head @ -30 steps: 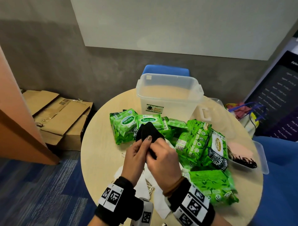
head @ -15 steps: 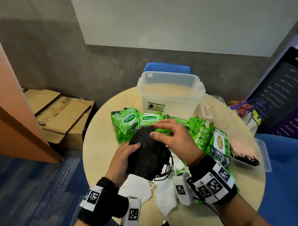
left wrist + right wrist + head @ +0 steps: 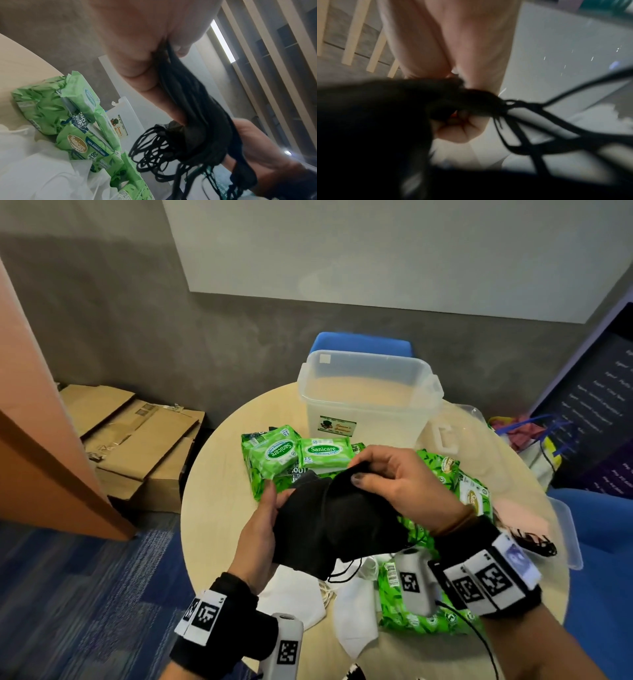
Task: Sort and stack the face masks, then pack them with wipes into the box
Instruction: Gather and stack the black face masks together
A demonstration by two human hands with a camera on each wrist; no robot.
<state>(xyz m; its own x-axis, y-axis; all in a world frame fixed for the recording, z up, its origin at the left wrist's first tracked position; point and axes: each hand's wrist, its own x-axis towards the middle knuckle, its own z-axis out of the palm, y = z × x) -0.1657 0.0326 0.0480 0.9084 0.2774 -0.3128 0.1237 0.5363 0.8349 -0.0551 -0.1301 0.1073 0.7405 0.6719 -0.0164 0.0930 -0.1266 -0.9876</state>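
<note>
A bunch of black face masks [image 3: 329, 525] hangs above the round table [image 3: 219, 508], held between both hands. My left hand [image 3: 270, 508] grips the masks' left edge [image 3: 185, 102]. My right hand [image 3: 387, 477] pinches the top of the front mask [image 3: 447, 102], whose black ear loops [image 3: 539, 121] dangle. White masks [image 3: 352, 614] lie on the table beneath my hands. Green wipe packs [image 3: 301, 453] are heaped behind and to the right [image 3: 80, 143]. The clear plastic box [image 3: 368, 398] stands open and empty at the table's far side.
A clear lid [image 3: 561, 539] at the right holds pink and black masks. A blue chair [image 3: 359, 345] stands behind the box, another blue seat [image 3: 603, 542] at right. Flattened cardboard [image 3: 137, 436] lies on the floor at left, beside an orange panel [image 3: 41, 474].
A second ago both hands held one folded black mask close together. The right hand then lifted away up and right, and now pinches the top of the black bunch that the left hand holds.
</note>
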